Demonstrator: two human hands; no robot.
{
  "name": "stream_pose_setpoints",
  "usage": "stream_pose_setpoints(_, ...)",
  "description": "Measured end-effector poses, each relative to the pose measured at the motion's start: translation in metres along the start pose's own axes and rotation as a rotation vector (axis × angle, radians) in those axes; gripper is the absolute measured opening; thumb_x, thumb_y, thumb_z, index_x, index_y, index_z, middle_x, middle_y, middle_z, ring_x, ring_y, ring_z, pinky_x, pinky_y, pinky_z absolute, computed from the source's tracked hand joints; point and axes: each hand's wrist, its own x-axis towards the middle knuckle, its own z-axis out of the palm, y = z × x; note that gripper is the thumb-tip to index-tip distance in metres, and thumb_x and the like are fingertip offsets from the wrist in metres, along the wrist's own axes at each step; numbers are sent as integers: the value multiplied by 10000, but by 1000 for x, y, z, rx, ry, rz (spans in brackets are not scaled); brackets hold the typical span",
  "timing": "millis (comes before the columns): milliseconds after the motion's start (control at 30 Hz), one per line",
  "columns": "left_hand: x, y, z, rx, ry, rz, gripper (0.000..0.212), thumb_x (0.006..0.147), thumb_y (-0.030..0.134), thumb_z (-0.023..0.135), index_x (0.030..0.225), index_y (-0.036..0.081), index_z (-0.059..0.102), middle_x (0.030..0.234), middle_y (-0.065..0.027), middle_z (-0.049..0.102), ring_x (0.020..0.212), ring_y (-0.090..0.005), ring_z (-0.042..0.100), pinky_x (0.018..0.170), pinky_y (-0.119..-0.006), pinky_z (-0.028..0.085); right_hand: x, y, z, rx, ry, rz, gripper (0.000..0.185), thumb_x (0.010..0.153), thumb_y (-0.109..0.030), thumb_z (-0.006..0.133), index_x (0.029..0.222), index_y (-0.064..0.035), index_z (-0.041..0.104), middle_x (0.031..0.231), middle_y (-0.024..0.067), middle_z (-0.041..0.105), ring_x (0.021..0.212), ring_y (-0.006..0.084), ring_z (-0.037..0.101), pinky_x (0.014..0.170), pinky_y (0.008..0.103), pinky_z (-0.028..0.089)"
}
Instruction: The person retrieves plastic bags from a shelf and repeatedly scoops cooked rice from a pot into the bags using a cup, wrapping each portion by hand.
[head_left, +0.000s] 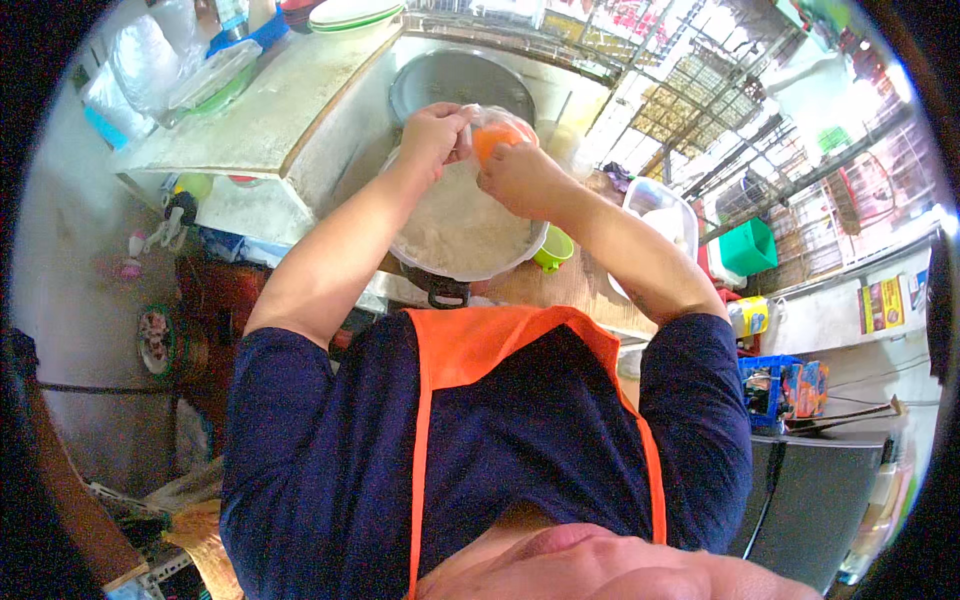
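Over a large round pot of cooked rice (465, 232), my left hand (435, 139) pinches the edge of a clear plastic bag (499, 116). My right hand (517, 176) grips an orange object (501, 139) at the bag; its exact kind cannot be told, and whether it is inside the bag is unclear. Behind the hands a wide metal lid or basin (457, 79) leans upright. A lime-green plastic cup (555, 249) stands just right of the pot.
A white counter (247, 142) on the left bears plates (352, 15) and plastic-wrapped items. At the right are a clear plastic container (660, 206), a green bin (748, 247) and a blue crate (769, 390). A wire-mesh window runs along the back right. A black handle (448, 291) juts out below the pot.
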Motion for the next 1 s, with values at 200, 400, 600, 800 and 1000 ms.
stream_pose_setpoints(200, -6, 22, -7, 175, 12, 172, 133, 787, 154, 574, 822, 26, 573, 565, -14, 509, 443, -94, 469, 378, -252, 390, 18, 1, -23, -36, -60, -10, 78, 689, -144, 538, 712, -110, 604, 683, 24, 593, 708, 201, 587, 587, 318, 472)
stream_pose_setpoints(400, -2, 47, -22, 189, 25, 205, 126, 765, 130, 574, 809, 12, 567, 546, -52, 532, 413, -119, 490, 368, -256, 392, 17, 44, -56, 937, 521, 447, 169, 751, -171, 502, 713, -20, 568, 717, 106, 593, 629, 171, 569, 562, 325, 450)
stream_pose_setpoints(600, 1, 59, -45, 342, -50, 161, 121, 786, 152, 564, 816, 35, 553, 536, -48, 528, 411, -119, 491, 404, -267, 452, -47, 77, -21, 1738, 854, 908, 171, 730, -211, 491, 768, -76, 589, 717, 17, 549, 638, 128, 509, 566, 273, 406)
stream_pose_setpoints(800, -19, 78, -33, 189, -141, 106, 140, 774, 146, 557, 826, 18, 535, 594, -80, 562, 464, -171, 555, 415, -298, 473, 21, -27, 52, 870, 560, 345, 611, 635, -291, 700, 1142, -56, 451, 1044, 145, 560, 993, 307, 515, 825, 366, 412)
stream_pose_setpoints(1000, -15, 71, -64, 421, -230, 548, 228, 771, 190, 587, 927, 28, 548, 746, -37, 580, 713, -108, 565, 692, -265, 469, 67, -5, -35, 1058, 559, 570, 388, 737, -295, 613, 1023, -42, 546, 864, 135, 597, 822, 258, 566, 728, 353, 448)
